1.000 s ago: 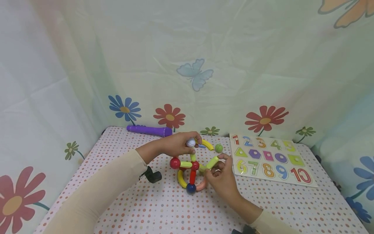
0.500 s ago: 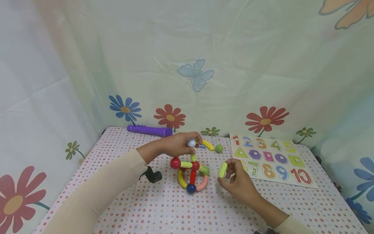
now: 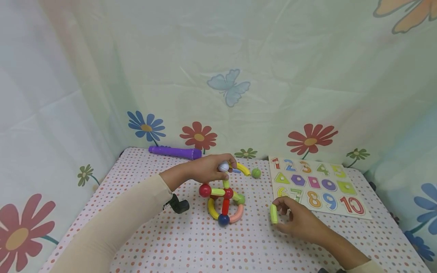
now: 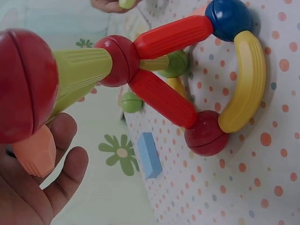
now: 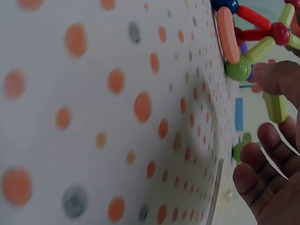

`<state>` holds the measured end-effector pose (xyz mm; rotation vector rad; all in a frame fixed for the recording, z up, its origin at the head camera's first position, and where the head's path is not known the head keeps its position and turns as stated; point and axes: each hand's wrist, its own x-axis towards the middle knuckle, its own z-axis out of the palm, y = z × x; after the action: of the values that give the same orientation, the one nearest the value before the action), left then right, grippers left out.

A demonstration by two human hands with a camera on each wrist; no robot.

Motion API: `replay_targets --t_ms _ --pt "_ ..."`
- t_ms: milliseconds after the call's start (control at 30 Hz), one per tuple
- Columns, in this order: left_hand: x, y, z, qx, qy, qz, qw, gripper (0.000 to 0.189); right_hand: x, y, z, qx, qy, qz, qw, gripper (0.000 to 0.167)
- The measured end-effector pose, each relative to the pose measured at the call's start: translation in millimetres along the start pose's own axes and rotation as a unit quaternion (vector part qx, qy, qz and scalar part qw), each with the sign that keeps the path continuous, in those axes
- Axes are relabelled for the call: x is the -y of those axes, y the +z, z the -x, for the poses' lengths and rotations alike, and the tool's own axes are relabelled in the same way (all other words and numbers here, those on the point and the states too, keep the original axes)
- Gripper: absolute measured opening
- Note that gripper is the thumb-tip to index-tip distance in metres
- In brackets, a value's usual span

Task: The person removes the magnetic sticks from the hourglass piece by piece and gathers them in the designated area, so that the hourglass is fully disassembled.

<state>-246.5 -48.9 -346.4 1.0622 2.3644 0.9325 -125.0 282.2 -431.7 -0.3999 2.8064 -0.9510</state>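
A ball-and-stick toy frame stands mid-table: a curved yellow stick (image 3: 212,209) and pink stick (image 3: 237,214) meet a dark blue ball (image 3: 223,220). Red sticks (image 4: 164,98) rise from this base to a red ball (image 4: 118,61), where light green sticks branch off. My left hand (image 3: 209,168) grips the frame's top beside a pale ball (image 3: 223,166); a salmon stick (image 4: 35,150) shows between its fingers in the left wrist view. Right of the frame, my right hand (image 3: 298,220) pinches a loose light green stick (image 3: 274,214) between thumb and fingers.
Behind the frame lie a loose green ball (image 3: 256,173), a curved yellow stick (image 3: 243,169) and a blue piece (image 4: 149,154). A purple toy microphone (image 3: 175,152) lies at the back left. A number-and-shape puzzle board (image 3: 321,189) covers the back right.
My right hand has pulled the light green stick off the frame's right side and carried it right and toward me, uncovering the frame's green ball. My left hand has stayed at the frame's top.
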Motion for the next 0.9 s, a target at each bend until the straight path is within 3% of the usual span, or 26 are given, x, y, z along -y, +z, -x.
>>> replay_targets --t_ms 233,900 --pt "-0.7 0.4 0.0 -0.002 -0.002 0.001 1.0 0.037 -18.3 -6.3 8.7 0.027 0.035 0.052 0.9976 0.062" --pt "-1.2 0.3 0.7 -0.001 -0.002 0.004 1.0 0.037 -36.8 -8.7 14.7 0.046 0.028 0.076 0.9957 0.065"
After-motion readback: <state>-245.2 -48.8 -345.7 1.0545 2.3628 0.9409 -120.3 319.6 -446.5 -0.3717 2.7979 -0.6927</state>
